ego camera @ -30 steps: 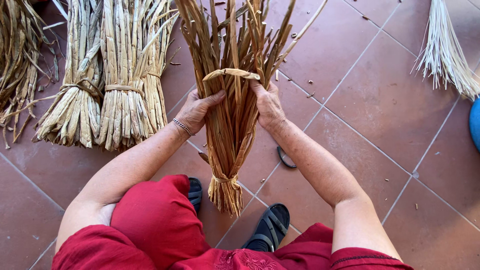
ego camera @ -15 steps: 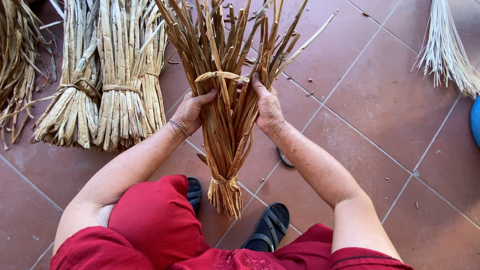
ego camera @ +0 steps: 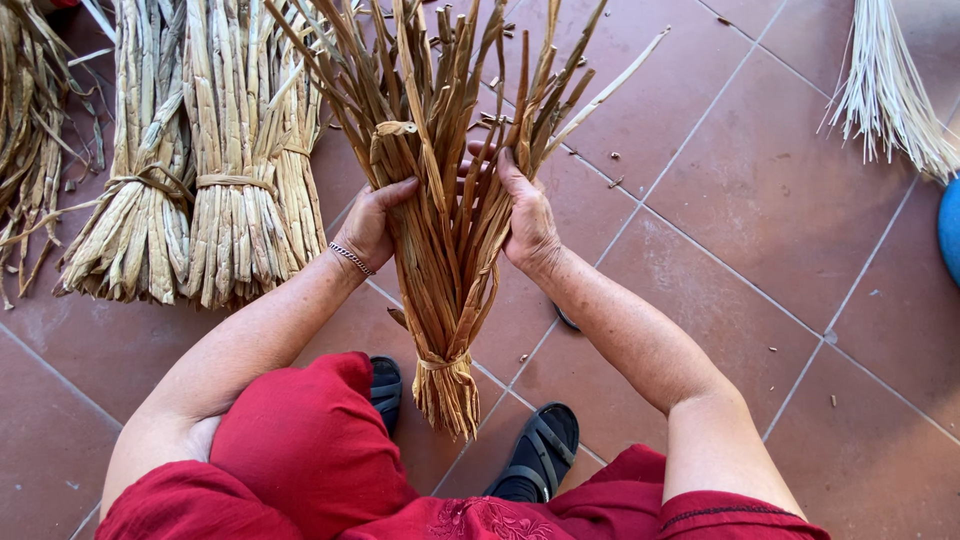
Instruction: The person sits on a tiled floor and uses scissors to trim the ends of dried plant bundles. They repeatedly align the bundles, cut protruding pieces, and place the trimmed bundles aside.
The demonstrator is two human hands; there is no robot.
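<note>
I hold a bundle of dried brown leaf strips [ego camera: 452,250] upright over the tiled floor. It is tied near its lower end and fans out at the top. My left hand [ego camera: 372,222] grips its left side, with a thin bracelet at the wrist. On the right side my right hand [ego camera: 524,213] clasps the strips, fingers pointing up. A loose folded strip lies across the top left of the bundle, just above my left hand.
Two tied bundles of paler dried leaves [ego camera: 205,180] lie on the red-brown tiles [ego camera: 740,230] at the left, with more at the far left edge. A pale fibre sheaf [ego camera: 885,90] lies top right beside a blue object [ego camera: 950,228]. My sandalled feet [ego camera: 535,455] are below.
Both hands have spread slightly apart on the bundle, and the strips have fanned wider at the top. The folded strip has shifted to the left.
</note>
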